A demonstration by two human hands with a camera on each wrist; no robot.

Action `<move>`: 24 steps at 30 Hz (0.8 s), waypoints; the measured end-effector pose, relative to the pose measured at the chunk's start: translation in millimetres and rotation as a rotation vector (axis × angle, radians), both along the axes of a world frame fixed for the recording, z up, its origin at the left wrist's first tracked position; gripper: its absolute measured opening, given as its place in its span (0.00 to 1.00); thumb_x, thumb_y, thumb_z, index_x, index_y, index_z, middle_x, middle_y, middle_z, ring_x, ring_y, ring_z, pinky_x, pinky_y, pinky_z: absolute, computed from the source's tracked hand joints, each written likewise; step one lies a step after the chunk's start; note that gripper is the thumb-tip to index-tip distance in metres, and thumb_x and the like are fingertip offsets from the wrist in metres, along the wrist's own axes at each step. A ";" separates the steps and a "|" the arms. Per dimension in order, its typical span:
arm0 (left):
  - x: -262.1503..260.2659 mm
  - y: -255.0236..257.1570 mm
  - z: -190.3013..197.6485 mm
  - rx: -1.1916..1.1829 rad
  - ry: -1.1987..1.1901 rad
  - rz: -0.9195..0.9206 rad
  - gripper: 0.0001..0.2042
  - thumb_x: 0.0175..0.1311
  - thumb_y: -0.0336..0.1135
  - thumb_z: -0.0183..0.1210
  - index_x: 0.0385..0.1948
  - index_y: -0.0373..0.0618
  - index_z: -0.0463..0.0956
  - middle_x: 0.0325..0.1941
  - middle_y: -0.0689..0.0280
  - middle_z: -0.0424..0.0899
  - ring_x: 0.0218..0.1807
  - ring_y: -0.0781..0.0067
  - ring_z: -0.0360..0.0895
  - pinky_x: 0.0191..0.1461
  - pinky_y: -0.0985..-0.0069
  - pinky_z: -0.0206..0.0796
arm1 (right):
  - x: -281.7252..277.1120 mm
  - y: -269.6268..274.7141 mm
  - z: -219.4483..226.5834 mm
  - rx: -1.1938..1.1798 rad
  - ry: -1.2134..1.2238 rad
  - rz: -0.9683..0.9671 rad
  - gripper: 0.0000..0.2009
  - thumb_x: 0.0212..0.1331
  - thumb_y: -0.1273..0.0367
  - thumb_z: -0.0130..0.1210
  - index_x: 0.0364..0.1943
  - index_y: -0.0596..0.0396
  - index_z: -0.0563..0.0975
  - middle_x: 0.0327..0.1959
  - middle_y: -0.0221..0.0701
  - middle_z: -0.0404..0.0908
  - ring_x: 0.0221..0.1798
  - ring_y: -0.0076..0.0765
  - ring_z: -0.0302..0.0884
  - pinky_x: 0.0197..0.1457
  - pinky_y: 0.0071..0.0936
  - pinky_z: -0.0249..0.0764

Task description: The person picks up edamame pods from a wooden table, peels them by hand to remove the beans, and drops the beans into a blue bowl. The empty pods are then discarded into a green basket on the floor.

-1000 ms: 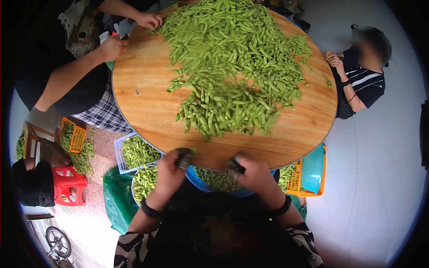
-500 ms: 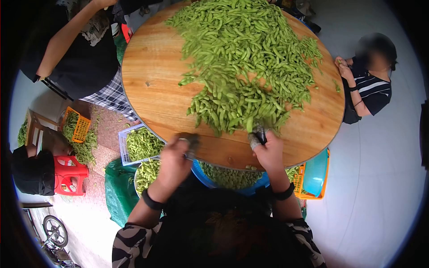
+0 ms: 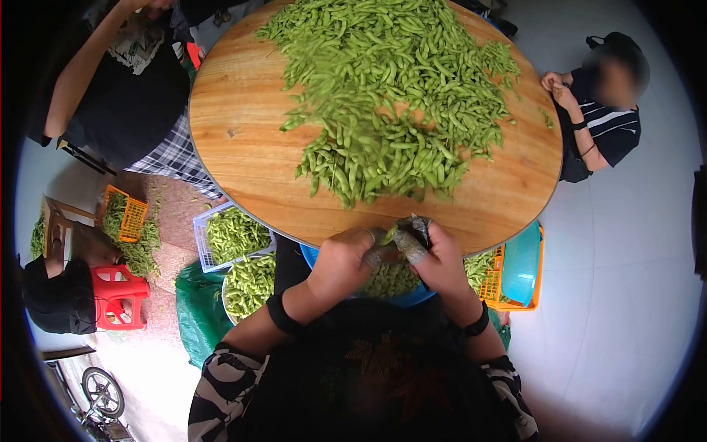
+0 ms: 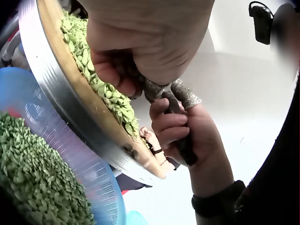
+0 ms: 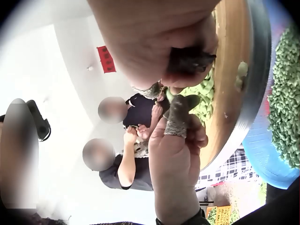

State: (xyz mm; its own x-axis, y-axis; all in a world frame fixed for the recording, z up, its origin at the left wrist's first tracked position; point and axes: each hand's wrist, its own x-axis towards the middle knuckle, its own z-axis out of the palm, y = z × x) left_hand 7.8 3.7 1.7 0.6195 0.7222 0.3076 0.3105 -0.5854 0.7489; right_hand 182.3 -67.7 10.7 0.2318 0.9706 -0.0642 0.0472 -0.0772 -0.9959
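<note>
My left hand (image 3: pixel 345 261) and right hand (image 3: pixel 442 258) meet over the near edge of the round wooden table (image 3: pixel 243 177). Worn grey covers wrap the thumbs. Between the fingertips shows a green soybean pod (image 3: pixel 388 235), which my left hand pinches at one end. Curled right-hand fingers grip a dark, narrow thing (image 4: pixel 188 152) lying along the palm; its kind cannot be told. A large heap of soybean pods (image 3: pixel 398 81) covers the far part of the tabletop. Below the hands, a blue basket (image 5: pixel 262 164) holds shelled green beans (image 4: pixel 37 173).
Left of my lap stand a white crate (image 3: pixel 202 243) of pods and a green sack (image 3: pixel 197 317). An orange crate (image 3: pixel 536 283) with a teal basin (image 3: pixel 521 269) is at the right. People sit at the table's left and right; a red stool (image 3: pixel 121 295) stands farther left.
My right hand reached forward to the pod heap, then came back toward me. My left hand moved right to meet it, and a pod now shows between them. The person at the left withdrew their hands.
</note>
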 end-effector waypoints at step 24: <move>-4.0 2.3 -16.6 0.224 0.033 -0.015 0.07 0.66 0.33 0.56 0.37 0.38 0.78 0.26 0.67 0.81 0.30 0.78 0.75 0.34 0.76 0.68 | -1.7 -5.5 7.8 -0.038 -0.201 0.255 0.21 0.60 0.74 0.50 0.59 0.55 0.68 0.32 0.27 0.78 0.30 0.21 0.72 0.36 0.19 0.70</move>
